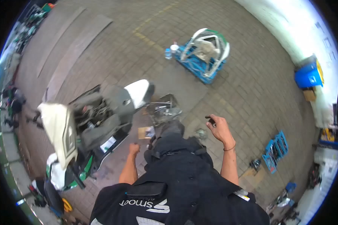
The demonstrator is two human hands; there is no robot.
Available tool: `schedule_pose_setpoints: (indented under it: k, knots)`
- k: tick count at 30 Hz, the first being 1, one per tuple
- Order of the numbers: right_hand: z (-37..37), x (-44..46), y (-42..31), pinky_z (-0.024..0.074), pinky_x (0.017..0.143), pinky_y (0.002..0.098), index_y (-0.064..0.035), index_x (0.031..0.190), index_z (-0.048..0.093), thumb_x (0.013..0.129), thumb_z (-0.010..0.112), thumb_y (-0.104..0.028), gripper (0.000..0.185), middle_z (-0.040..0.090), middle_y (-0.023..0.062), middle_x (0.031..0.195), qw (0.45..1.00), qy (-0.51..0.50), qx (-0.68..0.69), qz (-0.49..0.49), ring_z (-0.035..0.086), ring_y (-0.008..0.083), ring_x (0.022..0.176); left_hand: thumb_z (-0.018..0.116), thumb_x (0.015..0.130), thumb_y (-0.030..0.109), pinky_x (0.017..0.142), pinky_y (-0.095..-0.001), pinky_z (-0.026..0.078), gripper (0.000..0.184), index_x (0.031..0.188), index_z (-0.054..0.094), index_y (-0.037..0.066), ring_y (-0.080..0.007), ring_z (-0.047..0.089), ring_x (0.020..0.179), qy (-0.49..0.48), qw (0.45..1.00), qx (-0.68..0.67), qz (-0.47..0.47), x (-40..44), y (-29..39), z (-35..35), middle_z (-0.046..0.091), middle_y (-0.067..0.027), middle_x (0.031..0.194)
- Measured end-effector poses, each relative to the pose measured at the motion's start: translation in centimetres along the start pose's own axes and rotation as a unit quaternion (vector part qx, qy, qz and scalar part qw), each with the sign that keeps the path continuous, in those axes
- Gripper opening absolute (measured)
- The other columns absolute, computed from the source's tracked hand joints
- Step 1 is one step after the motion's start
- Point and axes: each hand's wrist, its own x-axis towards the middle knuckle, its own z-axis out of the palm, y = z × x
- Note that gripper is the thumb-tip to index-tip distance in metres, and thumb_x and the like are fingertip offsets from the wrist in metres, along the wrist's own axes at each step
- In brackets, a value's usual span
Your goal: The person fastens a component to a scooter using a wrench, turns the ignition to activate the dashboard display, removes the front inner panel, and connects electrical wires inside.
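My left hand [134,149] is low beside my left leg, near the dismantled scooter [101,116]. Its fingers are curled in, and what they hold, if anything, is hidden. My right hand [219,129] is raised over the paved floor to the right of my knees. Thumb and fingers of that hand come together around a small dark spot that I cannot make out. In front of my feet lies a dark tray [163,117] with metal tools. A cardboard piece [144,132] lies between the scooter and my legs.
A blue crate [199,71] carries a white and green frame [208,47], with a blue bottle [168,54] next to it. To the right lie an open blue toolbox [276,150] and a dark part [255,164]. A blue bin [308,78] stands by the wall.
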Motion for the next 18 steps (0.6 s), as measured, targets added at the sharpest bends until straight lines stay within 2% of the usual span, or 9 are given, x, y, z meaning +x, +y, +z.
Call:
schedule_pose_setpoints:
  k: [1, 3, 6, 8, 9, 12, 14, 16, 18]
  knots:
    - [-1.8, 1.0, 1.5, 0.0548, 0.079, 0.0438, -0.0027, 0.116, 0.073, 0.089, 0.074, -0.011, 0.028, 0.074, 0.0205, 0.093, 1.000, 0.006, -0.011, 0.012, 0.071, 0.0366, 0.086, 0.076, 0.084, 0.023, 0.063, -0.0417, 0.056, 0.034, 0.104, 0.076, -0.004, -0.0267, 0.072, 0.071, -0.021, 1.000, 0.013, 0.008, 1.3, 5.2, 0.9, 0.075, -0.0181, 0.086]
    - [-5.2, 3.3, 4.2, 0.0548, 0.083, 0.0455, -0.0022, 0.116, 0.073, 0.089, 0.074, -0.012, 0.029, 0.074, 0.0212, 0.096, 0.996, 0.019, -0.015, 0.089, 0.071, 0.0390, 0.091, 0.075, 0.087, 0.023, 0.078, -0.0439, 0.058, 0.034, 0.104, 0.075, -0.006, -0.0324, 0.075, 0.087, 0.000, 0.974, 0.150, 0.168, 4.5, 13.0, 3.4, 0.077, -0.0221, 0.093]
    - [-9.4, 8.1, 7.3, 0.0553, 0.086, 0.0439, -0.0030, 0.119, 0.073, 0.089, 0.075, -0.013, 0.032, 0.075, 0.0219, 0.101, 0.994, 0.009, -0.056, 0.091, 0.072, 0.0376, 0.094, 0.073, 0.091, 0.025, 0.089, -0.0431, 0.056, 0.038, 0.112, 0.072, -0.007, -0.0358, 0.074, 0.102, 0.055, 0.947, 0.013, 0.317, 0.7, 28.3, 5.0, 0.077, -0.0237, 0.107]
    - [-11.1, 12.6, 8.8, 0.0557, 0.088, 0.0426, -0.0034, 0.123, 0.073, 0.089, 0.074, -0.010, 0.034, 0.076, 0.0228, 0.104, 0.992, -0.016, -0.043, 0.119, 0.073, 0.0359, 0.097, 0.073, 0.093, 0.031, 0.096, -0.0459, 0.054, 0.047, 0.122, 0.069, -0.006, -0.0385, 0.071, 0.110, -0.003, 0.974, -0.006, 0.226, -2.5, 36.7, 5.3, 0.075, -0.0239, 0.116]
    - [-11.5, 15.1, 8.8, 0.0561, 0.089, 0.0418, -0.0018, 0.124, 0.073, 0.090, 0.072, -0.008, 0.035, 0.077, 0.0230, 0.107, 0.993, -0.033, -0.059, 0.094, 0.075, 0.0338, 0.098, 0.071, 0.096, 0.031, 0.101, -0.0470, 0.053, 0.046, 0.123, 0.069, -0.006, -0.0393, 0.069, 0.117, 0.068, 0.953, -0.015, 0.294, -0.8, 36.2, 7.4, 0.072, -0.0250, 0.125]
    - [-10.3, 24.1, 10.9, 0.0570, 0.087, 0.0436, 0.0015, 0.123, 0.072, 0.090, 0.072, -0.008, 0.034, 0.077, 0.0230, 0.102, 0.985, -0.157, -0.035, 0.067, 0.076, 0.0356, 0.096, 0.069, 0.096, 0.033, 0.101, -0.0488, 0.052, 0.044, 0.124, 0.068, -0.001, -0.0424, 0.066, 0.120, 0.076, 0.966, -0.055, 0.240, -1.5, 38.6, 9.0, 0.069, -0.0266, 0.128]
    - [-8.6, 30.6, 12.1, 0.0570, 0.087, 0.0436, 0.0019, 0.122, 0.071, 0.090, 0.072, -0.009, 0.034, 0.077, 0.0235, 0.100, 0.966, -0.249, -0.067, -0.033, 0.075, 0.0372, 0.096, 0.068, 0.095, 0.034, 0.101, -0.0498, 0.052, 0.045, 0.124, 0.068, 0.000, -0.0440, 0.065, 0.120, 0.111, 0.967, -0.077, 0.215, -1.3, 37.5, 10.2, 0.069, -0.0271, 0.127]
    - [-7.9, 36.1, 12.4, 0.0571, 0.086, 0.0445, 0.0026, 0.120, 0.070, 0.089, 0.073, -0.011, 0.033, 0.076, 0.0253, 0.099, 0.927, -0.340, -0.091, -0.128, 0.074, 0.0407, 0.096, 0.068, 0.094, 0.038, 0.097, -0.0518, 0.052, 0.048, 0.122, 0.068, -0.001, -0.0452, 0.066, 0.117, 0.218, 0.958, -0.143, 0.119, -2.9, 34.2, 14.0, 0.070, -0.0267, 0.125]
    - [-7.6, 40.9, 10.8, 0.0572, 0.087, 0.0442, 0.0015, 0.121, 0.071, 0.089, 0.073, -0.011, 0.035, 0.077, 0.0243, 0.099, 0.901, -0.385, -0.108, -0.168, 0.075, 0.0387, 0.095, 0.069, 0.092, 0.041, 0.096, -0.0527, 0.053, 0.050, 0.120, 0.069, -0.001, -0.0454, 0.067, 0.115, 0.272, 0.949, -0.154, -0.046, -5.2, 29.7, 18.1, 0.071, -0.0262, 0.122]
